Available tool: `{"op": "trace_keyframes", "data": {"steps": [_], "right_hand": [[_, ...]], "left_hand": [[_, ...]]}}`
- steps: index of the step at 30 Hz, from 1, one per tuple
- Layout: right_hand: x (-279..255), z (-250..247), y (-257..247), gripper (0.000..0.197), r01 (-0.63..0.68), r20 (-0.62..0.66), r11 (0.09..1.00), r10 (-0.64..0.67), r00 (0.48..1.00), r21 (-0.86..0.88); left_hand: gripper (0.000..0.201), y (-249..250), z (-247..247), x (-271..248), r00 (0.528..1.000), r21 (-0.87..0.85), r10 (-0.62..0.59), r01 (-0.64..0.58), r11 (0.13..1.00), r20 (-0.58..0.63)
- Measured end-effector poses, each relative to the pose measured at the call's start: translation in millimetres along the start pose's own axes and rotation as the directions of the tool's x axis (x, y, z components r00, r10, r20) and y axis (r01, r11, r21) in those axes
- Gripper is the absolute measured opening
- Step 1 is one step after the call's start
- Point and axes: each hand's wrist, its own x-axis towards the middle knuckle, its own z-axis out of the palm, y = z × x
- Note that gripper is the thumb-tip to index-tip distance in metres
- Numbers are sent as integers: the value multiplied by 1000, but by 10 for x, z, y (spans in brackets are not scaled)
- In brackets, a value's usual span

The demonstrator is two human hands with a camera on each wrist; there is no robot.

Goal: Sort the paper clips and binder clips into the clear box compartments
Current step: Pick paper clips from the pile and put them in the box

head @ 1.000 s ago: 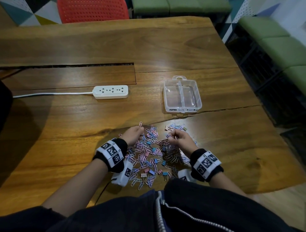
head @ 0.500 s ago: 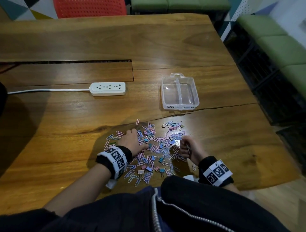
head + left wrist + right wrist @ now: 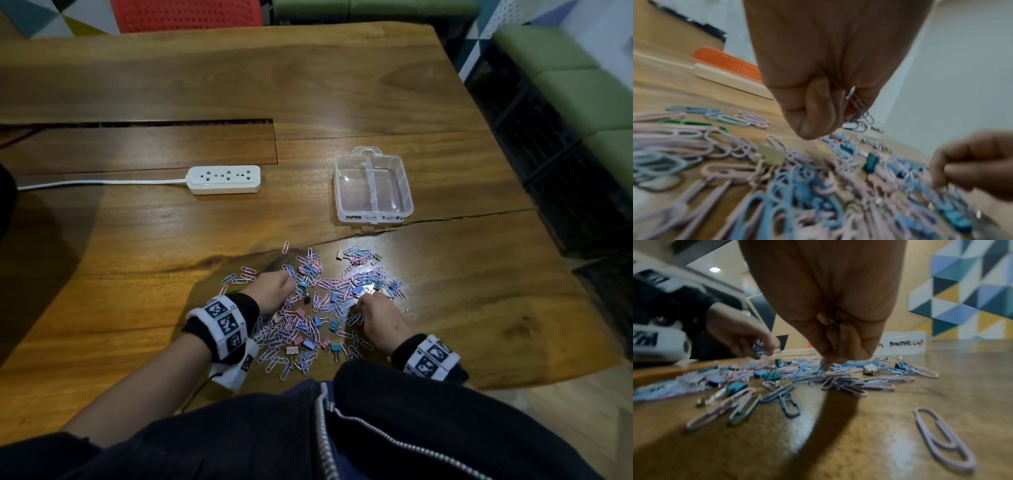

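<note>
A pile of pastel paper clips and small binder clips (image 3: pixel 318 308) lies spread on the wooden table near me. My left hand (image 3: pixel 274 291) is at the pile's left side, fingers curled around a few paper clips (image 3: pixel 859 107). My right hand (image 3: pixel 376 315) is at the pile's right side, fingers bunched and pinching paper clips (image 3: pixel 823 367) against the table. The clear box (image 3: pixel 373 217), with two compartments and a handwritten label on its front wall, stands beyond the pile with nothing in it.
A white power strip (image 3: pixel 224 179) with its cord lies to the left of the box. A crack (image 3: pixel 462 217) runs across the table between box and pile. The table edge (image 3: pixel 534 373) is close on the right. A red chair (image 3: pixel 185 13) stands behind the table.
The right hand drew back toward my body with clips, then returned its fingertips to the pile. The left hand reached across the pile and curled around a few clips.
</note>
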Motion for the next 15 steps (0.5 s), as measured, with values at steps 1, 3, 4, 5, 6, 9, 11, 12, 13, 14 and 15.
{"op": "trace_keyframes", "data": {"steps": [1, 3, 4, 5, 6, 9, 11, 12, 13, 14, 15], "right_hand": [[-5, 25, -29, 18, 0, 5, 999, 0, 1000, -41], [3, 66, -87, 19, 12, 21, 997, -11, 1000, -77], [15, 81, -117, 23, 22, 28, 996, -20, 999, -88], [34, 99, -138, 29, 21, 36, 996, -18, 999, -86], [55, 109, -166, 33, 4, 41, 997, -1, 999, -75], [144, 140, -218, 30, -68, 53, 997, 70, 996, -42], [178, 133, -217, 21, -80, 66, 997, 80, 995, -10], [192, 135, -194, 18, -74, 78, 997, 73, 994, 14], [210, 121, -185, 16, -70, 94, 997, 67, 993, 31], [220, 115, -159, 13, -63, 106, 997, 58, 993, 42], [229, 94, -155, 11, -67, 125, 997, 60, 990, 50]], "left_hand": [[31, 25, -26, -12, 1000, -59, 4, -4, 998, -1], [29, 98, -58, -42, 1000, -162, 11, -10, 987, 7], [27, 142, -66, -52, 1000, -215, 10, -6, 977, 19], [25, 192, -74, -61, 999, -265, 7, 2, 964, 33], [25, 243, -84, -67, 999, -305, 4, 9, 952, 43], [29, 425, -141, -30, 997, -403, -24, 53, 914, 78], [29, 585, -201, 52, 994, -477, -41, 84, 875, 100], [28, 675, -235, 109, 994, -518, -45, 91, 850, 101], [28, 769, -270, 174, 994, -562, -47, 95, 821, 98], [28, 862, -305, 249, 994, -608, -50, 96, 788, 92], [28, 950, -339, 325, 995, -649, -56, 100, 754, 88]]}}
